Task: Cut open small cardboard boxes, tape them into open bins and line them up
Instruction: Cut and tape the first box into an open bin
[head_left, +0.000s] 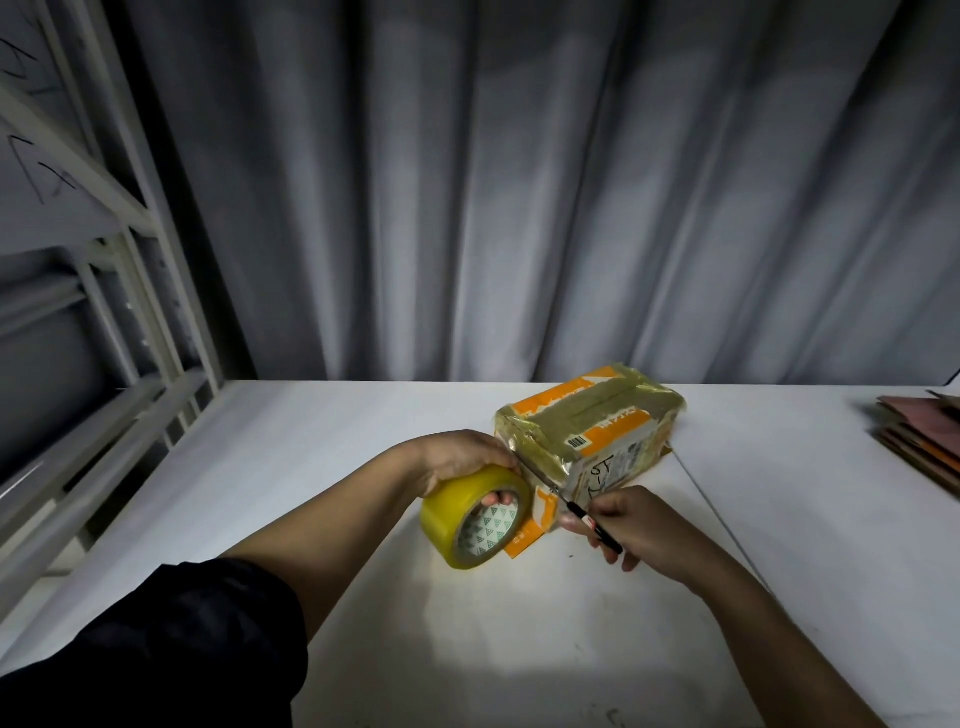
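One small cardboard box (589, 431) lies on the white table (363, 441), just past our hands and well back from the near edge, wrapped in glossy yellowish tape with orange printed bands. Our left hand (457, 460) grips a roll of yellow tape (475, 517), fingers hooked through its core, held against the box's near left corner. Our right hand (631, 530) is curled around the black handle of a slim cutting tool (566, 506), whose blade points up and left across the near end of the box; whether it is a knife or scissors we cannot tell. We judge the box light and fairly stiff, but its taped skin looks slick, so it would likely slide under a push; holding it by the corners or pressing down on top seems the safer purchase. An orange flap (524, 535) sticks out beside the roll at the near end. Open tabletop lies to the left and in front of us, while a stack of flattened cardboard (919, 441) sits at the right edge, and a curtain (519, 182) closes off the far side.
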